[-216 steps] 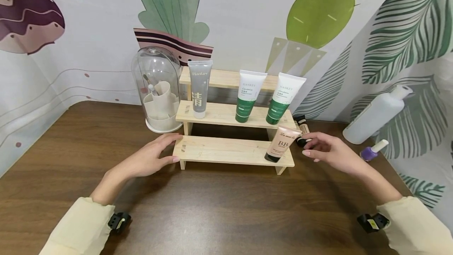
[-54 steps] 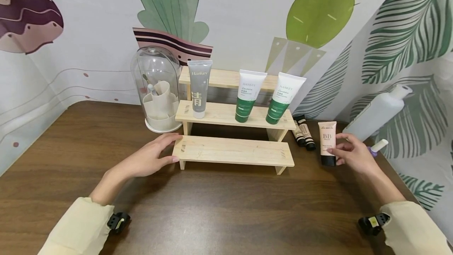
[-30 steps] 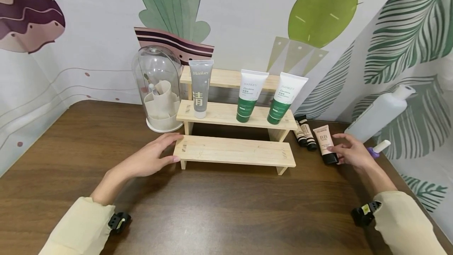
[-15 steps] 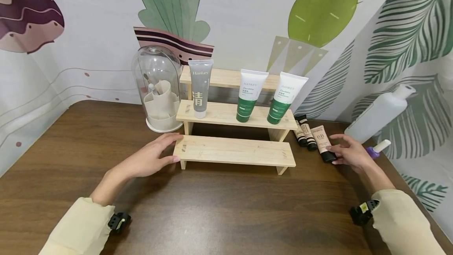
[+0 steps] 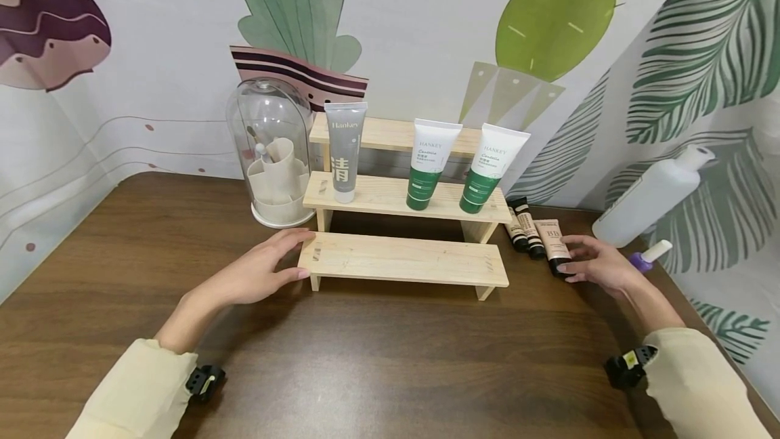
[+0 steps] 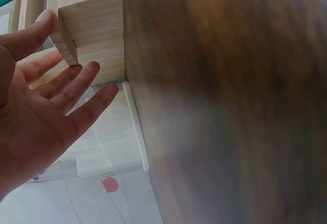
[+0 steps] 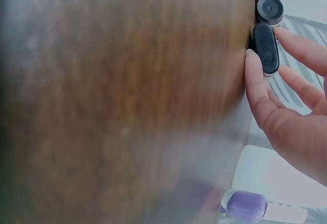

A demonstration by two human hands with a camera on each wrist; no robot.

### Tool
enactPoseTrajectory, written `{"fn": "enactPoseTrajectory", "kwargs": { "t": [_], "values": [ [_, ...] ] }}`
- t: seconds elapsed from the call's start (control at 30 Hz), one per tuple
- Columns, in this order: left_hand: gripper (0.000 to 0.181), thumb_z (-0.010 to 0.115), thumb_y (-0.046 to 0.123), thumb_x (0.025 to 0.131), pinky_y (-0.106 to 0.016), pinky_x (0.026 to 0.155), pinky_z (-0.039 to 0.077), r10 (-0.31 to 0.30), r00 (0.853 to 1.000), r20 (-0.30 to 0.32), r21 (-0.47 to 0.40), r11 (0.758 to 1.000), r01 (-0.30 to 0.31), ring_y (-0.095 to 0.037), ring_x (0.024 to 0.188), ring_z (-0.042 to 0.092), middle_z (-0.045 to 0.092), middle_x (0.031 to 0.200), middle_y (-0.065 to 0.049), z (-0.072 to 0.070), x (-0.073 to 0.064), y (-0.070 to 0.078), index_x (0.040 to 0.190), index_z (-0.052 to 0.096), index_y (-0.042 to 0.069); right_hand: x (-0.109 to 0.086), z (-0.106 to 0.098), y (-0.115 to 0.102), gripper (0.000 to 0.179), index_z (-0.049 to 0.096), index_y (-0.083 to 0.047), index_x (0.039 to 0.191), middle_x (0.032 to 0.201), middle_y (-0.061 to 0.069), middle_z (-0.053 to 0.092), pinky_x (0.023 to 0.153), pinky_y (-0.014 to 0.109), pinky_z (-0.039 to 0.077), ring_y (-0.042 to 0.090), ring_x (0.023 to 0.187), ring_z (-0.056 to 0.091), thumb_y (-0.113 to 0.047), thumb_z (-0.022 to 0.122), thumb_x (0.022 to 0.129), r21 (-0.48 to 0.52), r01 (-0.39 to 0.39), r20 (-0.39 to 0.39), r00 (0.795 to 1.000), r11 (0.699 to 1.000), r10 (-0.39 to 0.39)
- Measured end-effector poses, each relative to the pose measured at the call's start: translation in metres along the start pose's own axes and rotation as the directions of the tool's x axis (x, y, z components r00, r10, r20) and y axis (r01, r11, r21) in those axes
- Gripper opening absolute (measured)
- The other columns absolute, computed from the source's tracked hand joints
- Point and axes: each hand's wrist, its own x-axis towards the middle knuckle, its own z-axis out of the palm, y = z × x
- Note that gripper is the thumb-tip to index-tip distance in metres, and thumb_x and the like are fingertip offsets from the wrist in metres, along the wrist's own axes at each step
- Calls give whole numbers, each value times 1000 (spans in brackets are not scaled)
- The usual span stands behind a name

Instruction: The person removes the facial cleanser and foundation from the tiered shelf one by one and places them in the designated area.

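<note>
My left hand (image 5: 258,269) touches the left end of the wooden stepped rack (image 5: 402,259); in the left wrist view its thumb meets the lower board while the other fingers (image 6: 84,109) stay fairly straight. At the right, my right hand (image 5: 600,266) pinches the pink BB cream tube (image 5: 550,237) near its black cap (image 7: 265,47). That tube lies on the desk, close beside two small beige tubes (image 5: 529,230) with black caps. On the middle step stand a grey tube (image 5: 345,154) and two white-and-green tubes (image 5: 424,185).
Behind the left hand a clear dome (image 5: 268,120) covers a cream-coloured brush holder (image 5: 279,185). A leaning white bottle (image 5: 648,198) and a purple nail polish bottle (image 5: 641,261) are at the right, near the wall. The brown desk (image 5: 365,371) spreads out in front.
The BB cream tube, earlier on the rack's lower step, was held upright at the right, then laid down and shifted left beside the small tubes. The left hand has stayed at the rack.
</note>
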Motion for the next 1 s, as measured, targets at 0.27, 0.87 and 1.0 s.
{"fn": "enactPoseTrajectory", "kwargs": {
  "t": [0.27,0.87,1.0],
  "values": [
    [54,62,8,86,-53,100,29,4,1000,2,1,1000,-4,-38,123,37,35,137,-25,0,0,1,132,39,-5,6,3,-2,68,20,12,135,108,28,35,67,33,54,10,76,54,2,62,82,-66,-7,-26,1000,998,5],
    [54,62,7,86,-53,101,28,-9,1000,16,-2,1000,9,-39,124,35,34,137,-26,0,2,-2,133,38,-6,20,5,-7,65,22,13,136,115,29,32,72,29,53,4,86,44,0,60,85,-101,-5,-48,999,995,0],
    [54,62,7,86,-53,101,27,-4,1000,14,-5,1000,5,-39,125,34,34,137,-26,0,2,-2,133,38,-6,23,6,-7,65,22,12,137,117,29,31,72,28,53,5,87,44,0,60,85,-93,-13,-52,999,996,8]
  ]
}}
